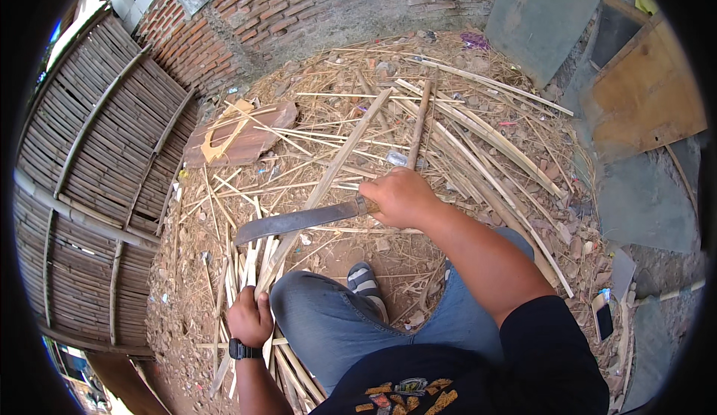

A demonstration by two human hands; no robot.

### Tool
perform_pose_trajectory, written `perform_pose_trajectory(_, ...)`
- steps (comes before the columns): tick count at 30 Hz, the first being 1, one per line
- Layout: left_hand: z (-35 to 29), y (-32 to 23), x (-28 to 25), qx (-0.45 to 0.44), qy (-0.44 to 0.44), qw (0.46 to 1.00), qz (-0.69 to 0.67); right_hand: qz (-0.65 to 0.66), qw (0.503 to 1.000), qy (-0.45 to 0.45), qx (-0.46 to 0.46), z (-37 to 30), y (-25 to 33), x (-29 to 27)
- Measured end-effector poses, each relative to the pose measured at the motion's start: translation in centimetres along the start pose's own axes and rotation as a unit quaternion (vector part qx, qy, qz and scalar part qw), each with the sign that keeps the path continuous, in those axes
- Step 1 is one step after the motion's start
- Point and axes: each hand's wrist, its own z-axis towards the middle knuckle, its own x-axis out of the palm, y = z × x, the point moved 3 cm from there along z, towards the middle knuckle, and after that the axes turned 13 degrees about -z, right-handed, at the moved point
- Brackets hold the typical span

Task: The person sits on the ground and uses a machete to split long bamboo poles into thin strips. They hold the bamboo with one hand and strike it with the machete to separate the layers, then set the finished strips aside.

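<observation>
At far left, a fence (93, 161) of thin poles is seen. The left hand (250, 319), with a black watch (245, 350) at the wrist, is curled round the near end of a slat (340, 161); whether neighbouring strips are also gripped cannot be told. The slat is flat, narrow and straight, dull tan with greyish patches. Its long axis is slanted: the near end is at the left hand, beside the left knee, and the far end is pointed away from the body and to the right. Paler strips (233, 280) are bunched around the near end.

Above the slat in view, a machete (299, 222) is laid across its line; contact cannot be told. The blade is dark grey, broad and gently curved, widened toward a blunt tip. The long axis is set nearly crosswise before the body, tip pointed left and slightly nearer the wearer. The handle is mostly hidden in the right hand (399, 198), which is closed firmly round it. Just beyond that fist, a round brown stick (420, 127) is seen on the littered ground. At far right, a phone (603, 318) is noted.
</observation>
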Motion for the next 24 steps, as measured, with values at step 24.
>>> perform_pose_trajectory(24,0.2,0.6,-1.2,0.002,0.036,0.998,-0.057,-0.028,0.991,-0.102,0.083,0.0,-2.1,0.2)
